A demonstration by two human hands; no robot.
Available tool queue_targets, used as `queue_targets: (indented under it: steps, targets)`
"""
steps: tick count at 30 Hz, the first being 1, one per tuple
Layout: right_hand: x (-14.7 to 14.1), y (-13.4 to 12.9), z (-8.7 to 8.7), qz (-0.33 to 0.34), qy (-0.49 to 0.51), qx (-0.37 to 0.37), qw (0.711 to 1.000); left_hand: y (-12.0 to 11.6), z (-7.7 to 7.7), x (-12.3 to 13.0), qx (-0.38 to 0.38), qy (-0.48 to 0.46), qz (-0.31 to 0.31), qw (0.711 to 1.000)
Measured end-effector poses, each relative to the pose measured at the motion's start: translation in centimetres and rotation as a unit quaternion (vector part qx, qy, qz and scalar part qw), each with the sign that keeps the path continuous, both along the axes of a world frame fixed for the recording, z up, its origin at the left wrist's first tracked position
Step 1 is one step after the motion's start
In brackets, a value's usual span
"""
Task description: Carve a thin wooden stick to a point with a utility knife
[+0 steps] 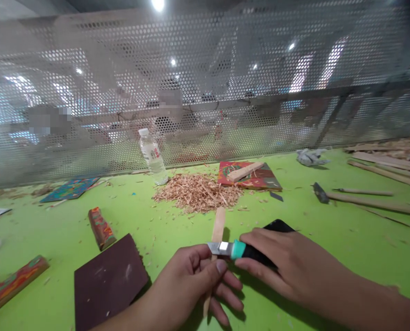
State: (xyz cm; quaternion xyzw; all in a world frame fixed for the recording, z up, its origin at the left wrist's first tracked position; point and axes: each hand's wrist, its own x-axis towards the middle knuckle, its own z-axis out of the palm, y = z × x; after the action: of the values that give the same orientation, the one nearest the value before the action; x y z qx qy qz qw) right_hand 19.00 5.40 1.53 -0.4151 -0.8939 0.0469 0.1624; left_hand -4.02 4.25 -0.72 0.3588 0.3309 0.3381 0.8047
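Observation:
My left hand [200, 278] grips a thin pale wooden strip [219, 224], thumb on top and fingers beneath. The strip's far end points toward a heap of wood shavings [191, 191], and its near end shows below the hand. Wrapped around a black and teal utility knife [238, 249] is my right hand [277, 262]. The blade lies across the strip, close to my left thumb and index finger. Partly hidden behind my right hand is a flat black object [280, 225].
A clear bottle [153, 158] stands beside the shavings. Behind them lies a painted board [272, 177] with a wooden piece. A hammer [363, 200] is at right, dark sandpaper [108, 280] and painted blocks [101, 228] at left. Perforated metal screen [205, 101] borders the green table's back.

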Motion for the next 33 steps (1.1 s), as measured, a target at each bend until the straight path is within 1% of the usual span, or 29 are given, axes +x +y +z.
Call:
queue_targets:
  steps: [3,6,8,11,13,15,20,22,26,33]
  targets:
    - [0.3,0.6,0.0,-0.042,0.037,0.031,0.998,-0.1,-0.1,0.0,-0.011,0.001,0.004,1.000]
    - [0.5,0.9,0.4,-0.063,0.065,0.028,0.995,0.0,-0.1,0.0,-0.016,0.001,0.008,1.000]
    - [0.4,0.8,0.6,-0.049,0.058,-0.002,0.997,0.0,-0.1,-0.1,-0.015,0.000,0.009,1.000]
    - [0.0,0.3,0.8,-0.003,0.042,-0.062,0.997,0.1,0.0,0.0,-0.008,0.006,0.002,1.000]
    - [-0.3,0.1,0.7,0.017,0.047,-0.088,0.995,0.1,0.1,0.0,0.003,0.020,-0.002,1.000]
    - [-0.5,0.0,0.6,0.023,0.055,-0.105,0.993,-0.1,0.0,0.1,0.011,0.035,0.001,0.999]
    - [-0.6,0.0,0.3,0.013,0.060,-0.129,0.990,-0.5,-0.3,0.5,0.024,0.062,0.029,0.997]
    - [-0.6,0.0,0.2,0.007,0.052,-0.124,0.991,-0.6,-0.3,0.5,0.032,0.071,0.034,0.996]
    - [-0.6,0.1,-0.2,-0.012,0.018,-0.086,0.996,-0.6,0.0,0.4,0.036,0.082,0.043,0.995]
    - [-0.8,0.2,-0.6,-0.029,-0.008,-0.025,0.999,-0.1,0.7,0.2,0.003,0.069,0.037,0.997]
